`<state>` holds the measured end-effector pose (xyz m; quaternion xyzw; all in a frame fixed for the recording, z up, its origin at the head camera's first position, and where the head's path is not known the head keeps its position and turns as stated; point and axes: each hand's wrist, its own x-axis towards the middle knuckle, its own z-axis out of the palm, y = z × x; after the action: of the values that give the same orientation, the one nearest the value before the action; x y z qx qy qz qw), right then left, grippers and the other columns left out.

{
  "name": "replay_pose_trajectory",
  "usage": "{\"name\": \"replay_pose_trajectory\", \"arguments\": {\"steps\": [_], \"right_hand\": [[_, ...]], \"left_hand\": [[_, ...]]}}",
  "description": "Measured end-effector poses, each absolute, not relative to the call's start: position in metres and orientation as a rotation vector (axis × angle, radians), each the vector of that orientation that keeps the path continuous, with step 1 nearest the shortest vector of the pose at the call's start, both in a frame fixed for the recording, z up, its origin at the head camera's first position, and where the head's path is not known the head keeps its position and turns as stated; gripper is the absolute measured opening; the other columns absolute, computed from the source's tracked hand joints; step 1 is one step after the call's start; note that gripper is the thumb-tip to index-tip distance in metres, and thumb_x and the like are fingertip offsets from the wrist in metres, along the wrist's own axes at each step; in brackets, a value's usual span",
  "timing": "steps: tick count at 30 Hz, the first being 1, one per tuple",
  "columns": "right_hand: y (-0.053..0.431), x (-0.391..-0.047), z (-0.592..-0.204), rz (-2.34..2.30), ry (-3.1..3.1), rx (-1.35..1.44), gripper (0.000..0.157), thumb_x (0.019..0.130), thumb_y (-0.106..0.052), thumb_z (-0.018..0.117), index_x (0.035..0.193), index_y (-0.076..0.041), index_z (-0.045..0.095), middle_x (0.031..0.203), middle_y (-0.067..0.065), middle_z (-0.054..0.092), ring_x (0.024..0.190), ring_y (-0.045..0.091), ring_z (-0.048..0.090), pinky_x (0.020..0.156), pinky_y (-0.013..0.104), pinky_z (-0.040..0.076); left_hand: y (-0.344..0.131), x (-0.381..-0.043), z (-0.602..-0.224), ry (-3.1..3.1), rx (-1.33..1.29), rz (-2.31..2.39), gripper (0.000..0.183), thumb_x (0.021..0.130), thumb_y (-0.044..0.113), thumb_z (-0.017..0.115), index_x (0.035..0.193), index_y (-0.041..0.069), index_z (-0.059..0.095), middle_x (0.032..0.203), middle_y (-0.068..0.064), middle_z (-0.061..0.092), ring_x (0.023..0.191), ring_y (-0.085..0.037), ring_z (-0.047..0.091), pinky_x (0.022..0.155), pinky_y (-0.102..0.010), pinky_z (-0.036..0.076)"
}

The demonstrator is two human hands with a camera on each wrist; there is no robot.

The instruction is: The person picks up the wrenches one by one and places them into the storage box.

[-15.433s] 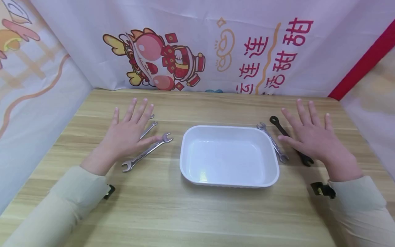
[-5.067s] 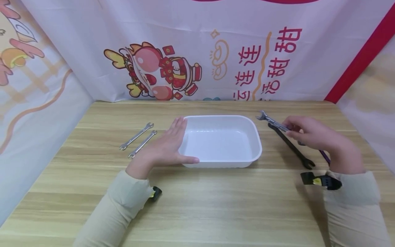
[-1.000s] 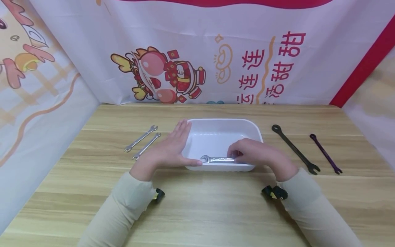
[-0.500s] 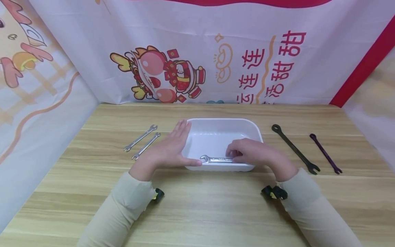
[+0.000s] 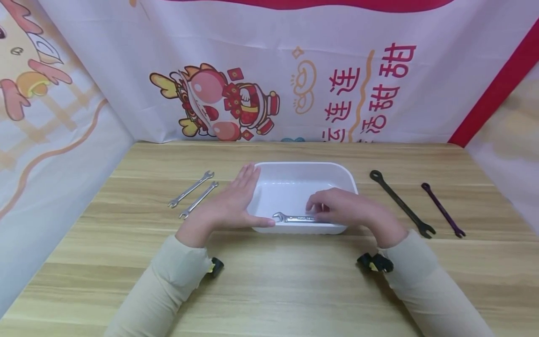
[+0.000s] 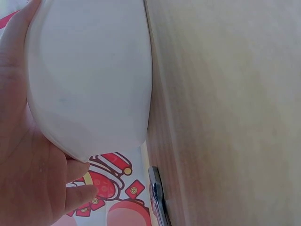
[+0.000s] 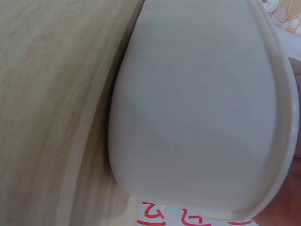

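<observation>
A white rectangular tray (image 5: 303,229) stands on the table between the two hands. My left hand (image 5: 225,203) rests against its left end, fingers straight along the outside and thumb over the near rim. In the left wrist view the palm lies along the tray's rim. My right hand (image 5: 341,206) reaches into the tray from the right with curled fingers. Its thumb and fingers are at the right end of a silver open-end wrench (image 5: 294,218), which lies lengthwise along the tray's near wall. That end of the wrench is hidden by the hand.
Two small silver wrenches, one farther back (image 5: 191,189) and one nearer (image 5: 199,200), lie left of the tray. To the right are a long black wrench (image 5: 402,203) and a purple wrench (image 5: 443,209). A printed cloth (image 5: 252,37) hangs behind the table.
The silver wrench from the right side of the table is now inside the tray. Over the last second my right hand has slid slightly left along it; my left hand has stayed in place.
</observation>
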<state>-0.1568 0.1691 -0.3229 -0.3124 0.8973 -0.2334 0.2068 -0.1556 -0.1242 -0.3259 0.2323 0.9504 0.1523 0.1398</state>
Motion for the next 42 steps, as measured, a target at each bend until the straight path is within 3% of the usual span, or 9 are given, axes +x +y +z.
{"name": "replay_pose_trajectory", "arguments": {"steps": [16, 42], "right_hand": [[0.18, -0.153, -0.301, -0.665, 2.579, -0.824, 0.028, 0.094, -0.016, 0.068, 0.122, -0.012, 0.068, 0.108, 0.001, 0.071, 0.094, 0.014, 0.063, 0.088, 0.037, 0.056], [0.213, -0.154, -0.283, -0.712, 2.769, -0.848, 0.026, 0.094, -0.013, 0.067, 0.12, -0.01, 0.068, 0.1, 0.001, 0.069, 0.091, 0.016, 0.059, 0.079, 0.033, 0.054]], "left_hand": [[-0.124, -0.155, -0.326, 2.738, 0.655, 0.426, 0.133, 0.069, 0.087, 0.059, 0.16, 0.019, -0.011, 0.168, -0.002, -0.015, 0.156, -0.02, -0.014, 0.125, -0.048, 0.013], [-0.125, -0.157, -0.327, 2.75, 0.686, 0.403, 0.132, 0.07, 0.089, 0.056, 0.16, 0.017, -0.01, 0.167, -0.001, -0.018, 0.155, -0.02, -0.014, 0.125, -0.047, 0.012]]}}
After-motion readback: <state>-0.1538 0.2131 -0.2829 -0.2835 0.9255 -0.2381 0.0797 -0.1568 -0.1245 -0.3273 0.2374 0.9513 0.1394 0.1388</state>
